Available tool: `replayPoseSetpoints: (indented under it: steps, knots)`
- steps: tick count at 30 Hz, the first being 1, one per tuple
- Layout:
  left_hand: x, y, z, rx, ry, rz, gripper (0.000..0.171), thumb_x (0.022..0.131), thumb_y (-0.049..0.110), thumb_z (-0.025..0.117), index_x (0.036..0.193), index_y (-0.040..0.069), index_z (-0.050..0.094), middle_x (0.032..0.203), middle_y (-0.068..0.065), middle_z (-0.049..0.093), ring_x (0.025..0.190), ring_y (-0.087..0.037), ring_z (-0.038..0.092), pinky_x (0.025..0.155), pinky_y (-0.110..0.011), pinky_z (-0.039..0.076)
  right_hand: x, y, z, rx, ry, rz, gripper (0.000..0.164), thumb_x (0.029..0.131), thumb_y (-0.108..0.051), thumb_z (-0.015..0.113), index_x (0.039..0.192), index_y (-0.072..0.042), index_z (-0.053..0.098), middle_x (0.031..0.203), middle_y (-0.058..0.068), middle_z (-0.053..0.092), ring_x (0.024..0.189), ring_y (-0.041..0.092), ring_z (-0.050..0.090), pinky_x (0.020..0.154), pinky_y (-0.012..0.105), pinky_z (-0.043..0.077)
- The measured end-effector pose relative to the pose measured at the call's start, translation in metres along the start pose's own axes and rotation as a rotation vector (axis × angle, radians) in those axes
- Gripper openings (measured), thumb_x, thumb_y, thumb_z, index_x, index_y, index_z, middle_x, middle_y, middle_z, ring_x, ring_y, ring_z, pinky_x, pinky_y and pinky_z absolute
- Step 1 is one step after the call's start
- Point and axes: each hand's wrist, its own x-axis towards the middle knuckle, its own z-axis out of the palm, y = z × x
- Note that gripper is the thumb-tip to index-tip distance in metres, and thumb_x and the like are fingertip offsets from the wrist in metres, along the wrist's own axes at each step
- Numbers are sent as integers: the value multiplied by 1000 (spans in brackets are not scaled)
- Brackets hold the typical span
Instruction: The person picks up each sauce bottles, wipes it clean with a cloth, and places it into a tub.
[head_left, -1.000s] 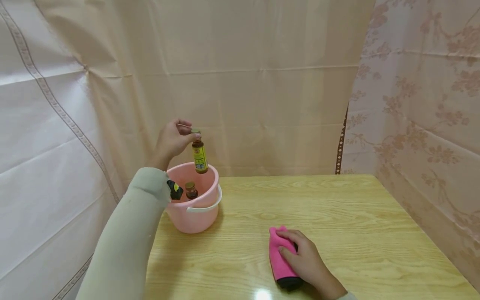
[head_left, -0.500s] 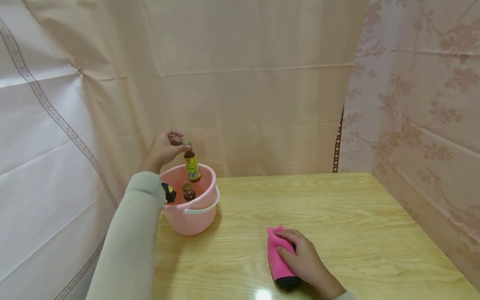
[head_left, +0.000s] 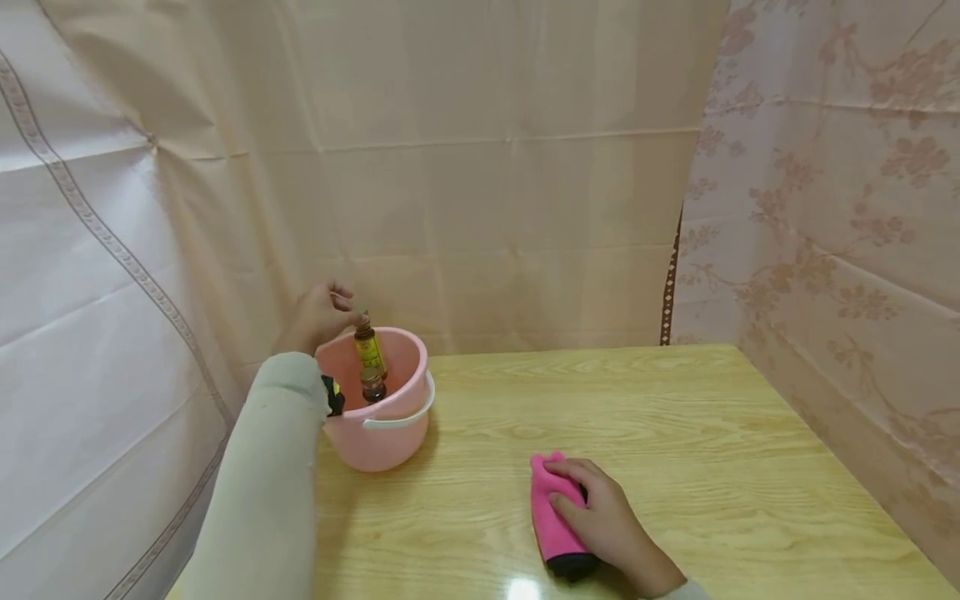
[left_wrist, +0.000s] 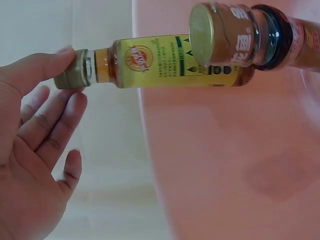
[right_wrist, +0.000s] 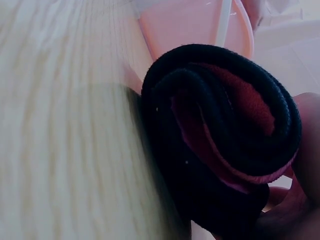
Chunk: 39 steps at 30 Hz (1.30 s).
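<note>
My left hand (head_left: 318,318) pinches the cap of a small glass bottle (head_left: 370,350) with a yellow-green label, thumb on one side and fingers on the other. The bottle's lower part is inside the pink bucket (head_left: 382,450). A second bottle (head_left: 372,386) with a gold cap stands in the bucket in front of it; the left wrist view shows its cap (left_wrist: 220,35) close up. On the table, my right hand (head_left: 600,512) grips a rolled pink cloth (head_left: 551,512) with a black end. From the right wrist view the cloth's roll (right_wrist: 210,125) shows black and pink layers.
A black thing with a yellow patch (head_left: 332,396) shows at the bucket's left rim, partly behind my sleeve. The bucket's white handle (head_left: 405,419) hangs at its front right. The wooden table (head_left: 675,433) ends against draped cloth (head_left: 487,208) at the back.
My left hand has lowered the yellow-labelled bottle from above the rim into the bucket, moving slightly left. The right hand still grips the cloth; the whole head view has shifted a little.
</note>
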Motion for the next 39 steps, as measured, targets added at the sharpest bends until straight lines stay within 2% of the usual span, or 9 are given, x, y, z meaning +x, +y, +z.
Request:
replayPoseSetpoints:
  steps: [5,12,15,19,23,25,31,36,39]
  knots:
    - [-2,-3,-1,74,-31,-29,60,84,25,85,128,0,53,116,-17,64,101,-31,62,87,-42,55,0,0,1,-3,3,-8,40,91,-18,80,126,-36,71,132,-14,65,132,17,57,106,44,47]
    - [-4,1,-1,189,-102,-69,48,79,24,87,113,4,59,106,-15,62,93,-31,59,71,-36,52,0,0,1,-6,2,-5,40,92,-17,79,126,-36,71,132,-14,65,132,17,57,106,45,47]
    - [-5,3,-1,211,-137,-90,45,79,23,87,109,5,60,104,-15,62,93,-31,57,71,-37,52,0,0,1,-4,-1,-4,40,92,-17,79,126,-35,71,132,-14,65,133,17,57,107,45,46]
    - [-6,3,-1,259,-181,-78,39,78,21,88,103,5,63,100,-14,64,91,-32,58,71,-40,54,1,0,0,-1,-1,-11,40,92,-17,79,126,-35,71,132,-14,65,131,16,57,106,44,47]
    - [-7,2,1,276,-220,-91,34,75,16,90,98,6,67,96,-13,67,91,-35,62,67,-38,57,0,1,0,1,0,-13,40,91,-17,79,126,-35,71,131,-14,65,130,16,58,105,42,48]
    - [-7,2,2,264,-242,-111,35,75,13,91,98,6,67,97,-14,68,92,-37,63,65,-37,58,0,2,1,2,-3,-8,40,92,-17,79,126,-35,71,132,-14,65,131,16,57,105,41,48]
    - [-11,6,4,315,-267,-81,35,74,12,91,99,5,69,97,-15,67,89,-36,63,62,-35,58,0,3,1,4,-9,1,40,92,-18,79,127,-37,71,133,-15,64,131,15,57,104,37,48]
    - [-16,11,4,300,-276,-97,39,74,9,92,105,5,69,101,-16,68,97,-40,64,62,-35,60,0,2,1,10,-11,-1,40,92,-18,79,127,-36,71,133,-14,64,129,13,57,103,37,48]
    - [-14,12,3,322,-289,-101,42,73,10,93,107,4,70,102,-15,69,96,-38,64,63,-35,59,1,2,1,6,-13,1,40,92,-17,79,127,-35,71,133,-14,64,129,12,58,104,37,48]
